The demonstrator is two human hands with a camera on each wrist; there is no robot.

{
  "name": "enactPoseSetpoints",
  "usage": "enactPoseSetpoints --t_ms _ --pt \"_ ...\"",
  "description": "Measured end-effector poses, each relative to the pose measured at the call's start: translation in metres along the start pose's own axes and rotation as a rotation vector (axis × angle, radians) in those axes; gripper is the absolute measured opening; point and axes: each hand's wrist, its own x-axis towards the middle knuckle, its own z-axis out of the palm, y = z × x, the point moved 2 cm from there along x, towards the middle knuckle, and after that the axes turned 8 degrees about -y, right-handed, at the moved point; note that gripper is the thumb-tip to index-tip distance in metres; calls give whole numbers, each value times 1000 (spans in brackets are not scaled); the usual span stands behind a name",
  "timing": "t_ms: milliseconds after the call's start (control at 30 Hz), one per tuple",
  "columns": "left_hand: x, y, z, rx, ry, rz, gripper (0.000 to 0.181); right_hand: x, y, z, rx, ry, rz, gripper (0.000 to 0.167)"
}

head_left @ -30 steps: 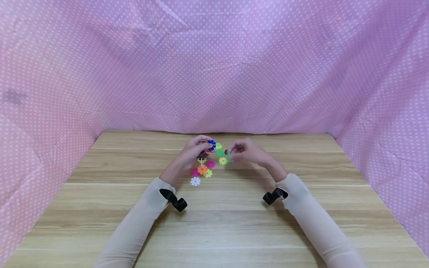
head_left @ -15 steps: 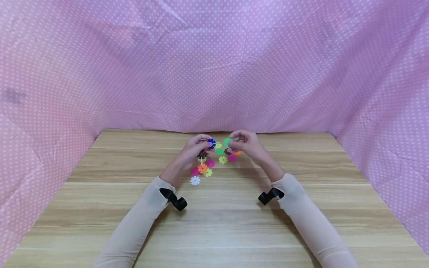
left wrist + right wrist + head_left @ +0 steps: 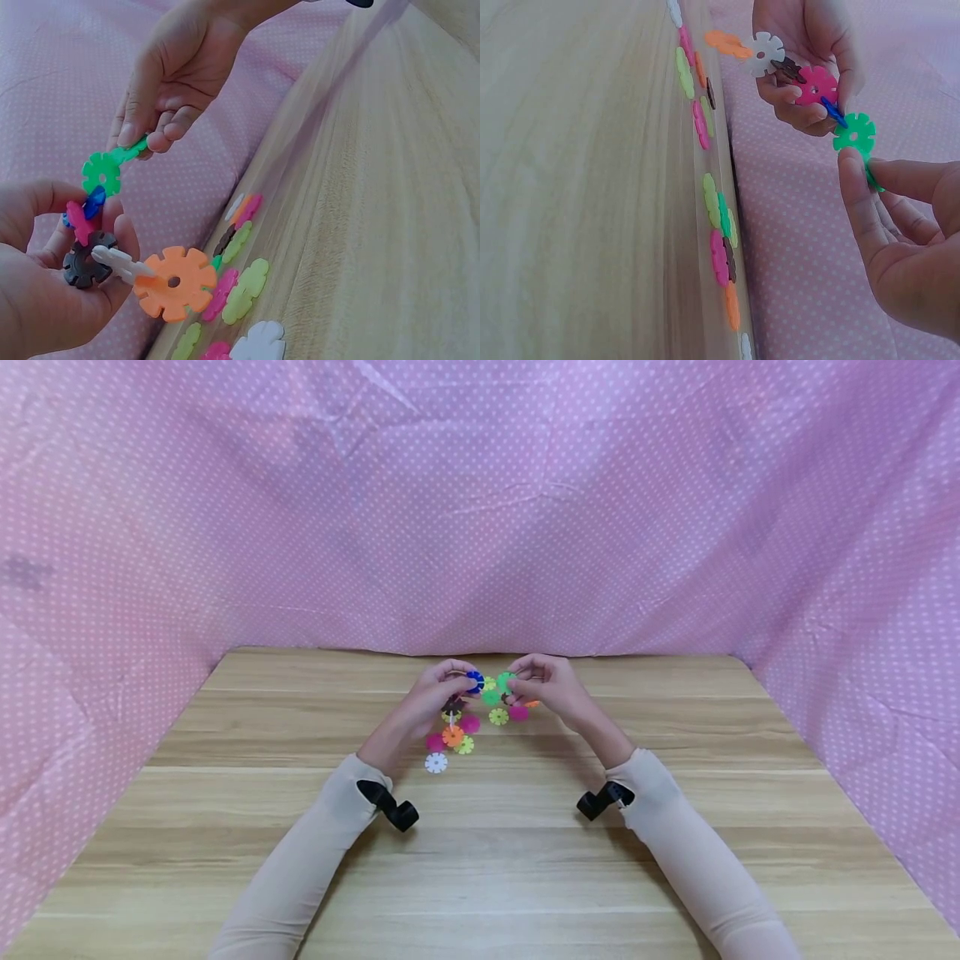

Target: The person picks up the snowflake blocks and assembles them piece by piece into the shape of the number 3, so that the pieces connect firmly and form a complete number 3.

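The left hand point(image 3: 60, 285) holds a chain of notched discs: orange point(image 3: 176, 283), white point(image 3: 120, 262), black-brown point(image 3: 88, 259), pink point(image 3: 77, 222) and blue point(image 3: 95, 202). A green disc point(image 3: 101, 174) joins the blue one at the chain's far end. The right hand point(image 3: 915, 240) pinches a second green disc point(image 3: 873, 177), which touches the first green disc point(image 3: 854, 133). In the head view the left hand point(image 3: 427, 700) and right hand point(image 3: 558, 689) face each other, blue disc point(image 3: 475, 682) and green disc point(image 3: 506, 682) between them.
Loose discs lie on the wooden table point(image 3: 480, 860) below the hands, among them a white one point(image 3: 436, 763), a yellow-green one point(image 3: 498, 717) and a pink one point(image 3: 518, 713). A pink dotted cloth point(image 3: 480, 510) hangs behind the table and at both sides.
From low over the loose discs, the right hand has risen with a green disc and then moved slightly left towards the left hand's chain. The left hand has barely moved.
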Motion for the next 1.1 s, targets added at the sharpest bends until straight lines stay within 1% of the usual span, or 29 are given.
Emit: enactPoseSetpoints --t_ms 133,300,467,633,767,867,967,1033,1100 --pt "0 0 0 -9 -12 9 16 0 0 1 -18 6 11 24" --pt "0 1 2 -44 -7 -6 18 1 1 1 -28 9 25 23" --pt "0 3 4 -76 6 -31 24 1 1 2 -24 15 4 24" --pt "1 4 6 -91 15 -46 18 1 2 3 16 14 -23 26" --pt "0 3 6 -86 13 -44 15 0 1 4 29 26 -33 26" --pt "-1 2 6 -116 5 -33 11 0 1 5 25 30 -38 25" --pt "-2 2 5 -140 -10 -19 11 -1 1 4 0 26 -49 25" --pt "-2 3 5 -148 -21 -7 15 -1 1 3 -29 29 -59 24" --pt "-3 3 5 -134 -23 -3 24 -2 1 2 -53 32 -64 23"
